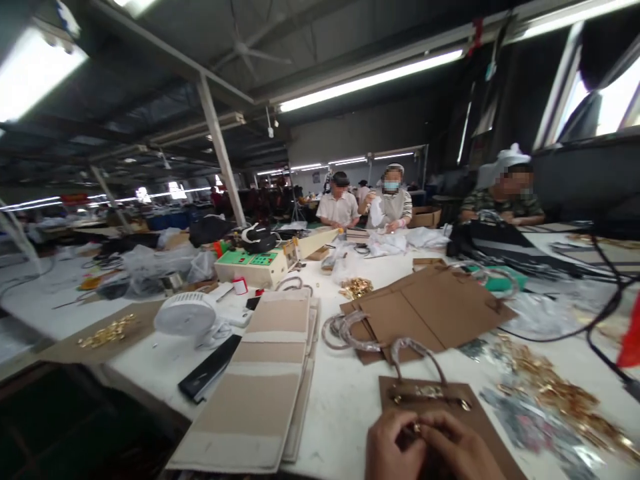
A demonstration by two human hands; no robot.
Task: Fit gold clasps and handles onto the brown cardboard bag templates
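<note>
Left hand [393,448] and right hand [460,448] meet over flat brown bag panel with looped handle [457,392], on white table [333,407]. Fingers of both curled nearly closed, pinching small gold-coloured metal piece [417,429] between them. Loose heap of gold-coloured metal fittings [555,387] right of panel.

left hand [396,445] and right hand [457,445] pinch small gold fitting [417,428] over brown bag [435,403], gold hardware pile [555,393] at right, beige panels [250,397] stacked left on white table [333,407].
</note>
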